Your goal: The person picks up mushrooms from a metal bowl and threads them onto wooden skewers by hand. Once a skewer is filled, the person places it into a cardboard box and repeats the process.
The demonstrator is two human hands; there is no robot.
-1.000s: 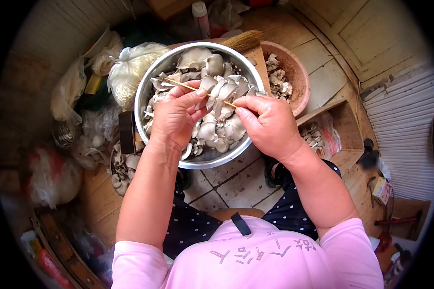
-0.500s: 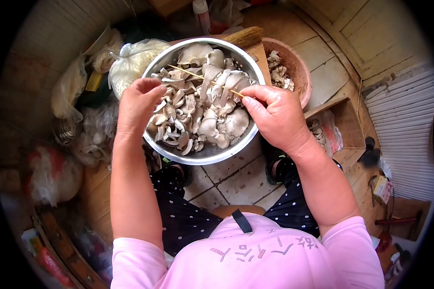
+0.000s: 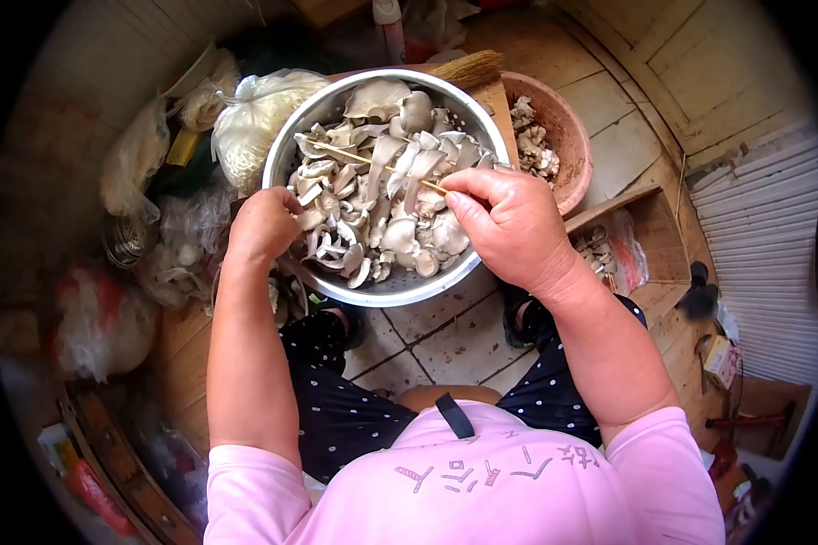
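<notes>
A steel bowl [image 3: 400, 289] full of grey oyster mushrooms [image 3: 400, 182] sits in front of my knees. My right hand [image 3: 504, 227] pinches the near end of a thin bamboo skewer [image 3: 354, 156], which lies slanted over the mushrooms with several pieces threaded on it near my fingers. My left hand [image 3: 262, 225] rests at the bowl's left rim, fingers curled down among the mushrooms there. Whether it grips a piece cannot be seen.
A pink basin [image 3: 563, 136] with mushroom scraps stands right of the bowl. A white plastic bag [image 3: 254, 118] and other bags crowd the left. A broom head [image 3: 468, 65] lies behind the bowl. A wooden box [image 3: 618, 245] sits on the right.
My left hand let go of the skewer and dropped to the bowl's left rim. My right hand kept hold of the skewer.
</notes>
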